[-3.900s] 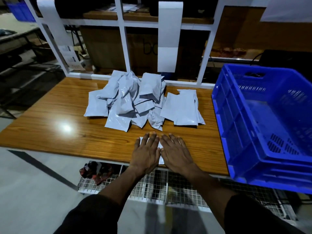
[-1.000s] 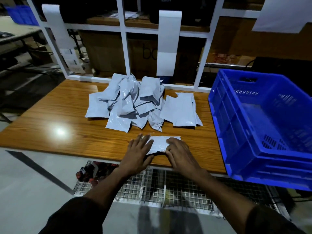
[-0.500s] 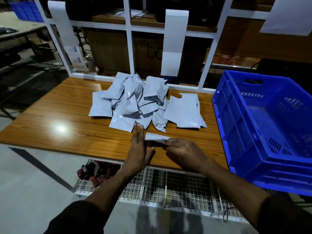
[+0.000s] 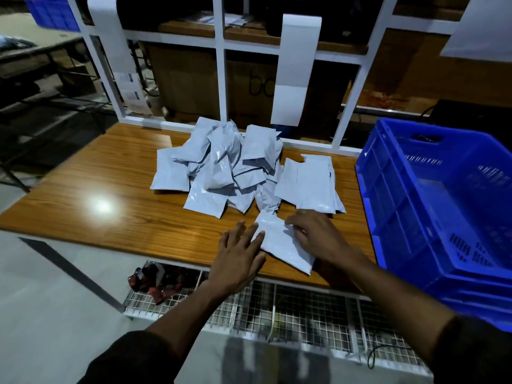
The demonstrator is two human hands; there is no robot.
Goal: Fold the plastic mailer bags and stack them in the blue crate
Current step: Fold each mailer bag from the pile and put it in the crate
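Lying flat on the near edge of the wooden surface (image 4: 110,173), one grey mailer bag (image 4: 282,242) sits between the two hands, turned at an angle so that one corner points toward the person. The left hand (image 4: 238,259) rests with straight, spread fingers on the surface, and its fingertips touch the left edge of this bag. The right hand (image 4: 318,234) lies on the right part of the bag with the fingers a little bent, pressing on it; whether it pinches the plastic, I cannot tell. Just behind the bag is the loose pile of mailer bags (image 4: 221,173), crumpled and overlapping, and a flatter group of bags (image 4: 313,184) lies beside the pile on its right. The blue crate (image 4: 393,195) stands at the right end of the surface, near the right hand but not touching it.
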